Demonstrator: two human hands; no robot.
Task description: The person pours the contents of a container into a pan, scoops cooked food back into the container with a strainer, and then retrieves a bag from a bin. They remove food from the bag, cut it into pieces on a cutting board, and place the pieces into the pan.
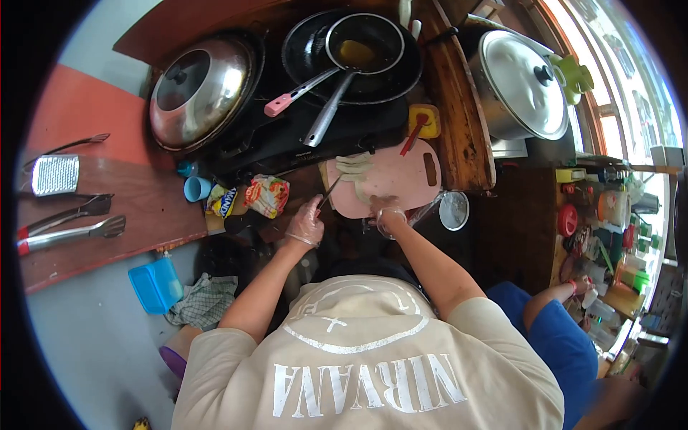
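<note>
My left hand (306,224), in a clear plastic glove, is closed around a knife (330,192) whose thin blade points up toward the pink cutting board (408,188). Several pale food strips (352,166) lie side by side at the board's upper left. A longer pale food piece (367,188) stretches below them, hard to make out against the board. My right hand (387,213), gloved the same way, has its fingers curled down on the near end of that piece, at the board's lower edge.
Beyond the board stands a black stove (308,154) with a lidded wok (197,89) and a frying pan (364,44) stacked in a larger pan. A big lidded pot (519,86) is at right. Tongs (72,235) and a grater (55,175) lie left. Another person's blue clothing (559,344) shows beside me.
</note>
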